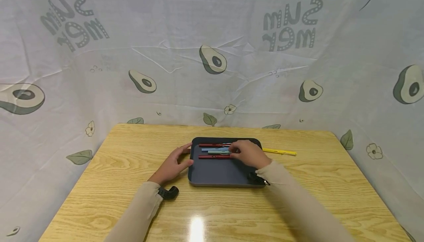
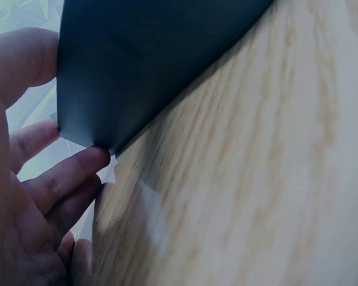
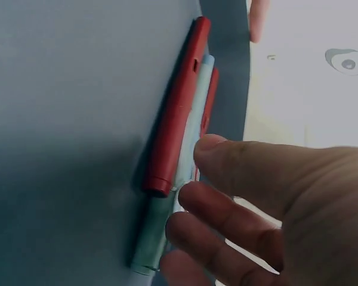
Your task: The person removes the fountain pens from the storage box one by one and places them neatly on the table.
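A dark grey tray (image 1: 218,175) lies on the table, holding two red pens, a blue pen (image 1: 208,149) and a pale green pen (image 1: 215,152) side by side. One red pen (image 1: 212,157) is nearest the front; the other red pen (image 1: 210,145) is at the back. My left hand (image 1: 171,166) touches the tray's left side with spread fingers, thumb at the rim. My right hand (image 1: 248,153) reaches over the pens' right ends. In the right wrist view its thumb and fingers (image 3: 194,229) stand apart, close by the green pen (image 3: 152,238) and its clip.
A yellow pen (image 1: 281,151) lies beyond the tray's right edge on the wooden table (image 1: 149,135). Behind the table hangs a pale cloth (image 1: 172,98) printed with avocados. A black band (image 1: 168,193) is on the left wrist.
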`<action>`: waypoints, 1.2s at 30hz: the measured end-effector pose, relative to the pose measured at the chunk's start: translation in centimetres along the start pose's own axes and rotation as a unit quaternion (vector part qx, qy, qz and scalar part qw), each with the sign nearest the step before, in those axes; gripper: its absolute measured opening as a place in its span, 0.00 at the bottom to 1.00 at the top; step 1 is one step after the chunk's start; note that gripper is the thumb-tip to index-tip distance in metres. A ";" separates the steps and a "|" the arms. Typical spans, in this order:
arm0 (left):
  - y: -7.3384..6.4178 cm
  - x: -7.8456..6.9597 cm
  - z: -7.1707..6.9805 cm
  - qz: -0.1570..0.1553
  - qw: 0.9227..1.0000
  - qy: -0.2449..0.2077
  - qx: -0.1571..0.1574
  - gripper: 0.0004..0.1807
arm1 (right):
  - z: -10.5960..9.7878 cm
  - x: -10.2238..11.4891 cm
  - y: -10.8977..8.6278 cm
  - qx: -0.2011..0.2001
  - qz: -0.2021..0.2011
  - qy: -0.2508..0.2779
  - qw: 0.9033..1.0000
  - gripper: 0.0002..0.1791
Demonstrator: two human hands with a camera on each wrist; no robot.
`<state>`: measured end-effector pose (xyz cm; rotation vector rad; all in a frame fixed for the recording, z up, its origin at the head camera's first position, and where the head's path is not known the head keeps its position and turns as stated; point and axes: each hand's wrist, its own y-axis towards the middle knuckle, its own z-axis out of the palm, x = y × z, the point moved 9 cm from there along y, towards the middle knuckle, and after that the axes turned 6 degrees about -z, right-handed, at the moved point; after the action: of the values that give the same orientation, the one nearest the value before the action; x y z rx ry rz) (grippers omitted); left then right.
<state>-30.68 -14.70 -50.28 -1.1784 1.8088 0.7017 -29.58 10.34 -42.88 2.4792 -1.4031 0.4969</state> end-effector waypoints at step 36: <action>0.0 0.2 -0.1 0.000 1.000 -0.014 0.000 0.38 | 1.8 -1.0 0.3 0.032 0.013 0.009 0.999 0.04</action>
<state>-30.78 -14.90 -50.41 -1.1628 1.7852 0.7150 -30.04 10.29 -44.91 2.5032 -1.4367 0.5761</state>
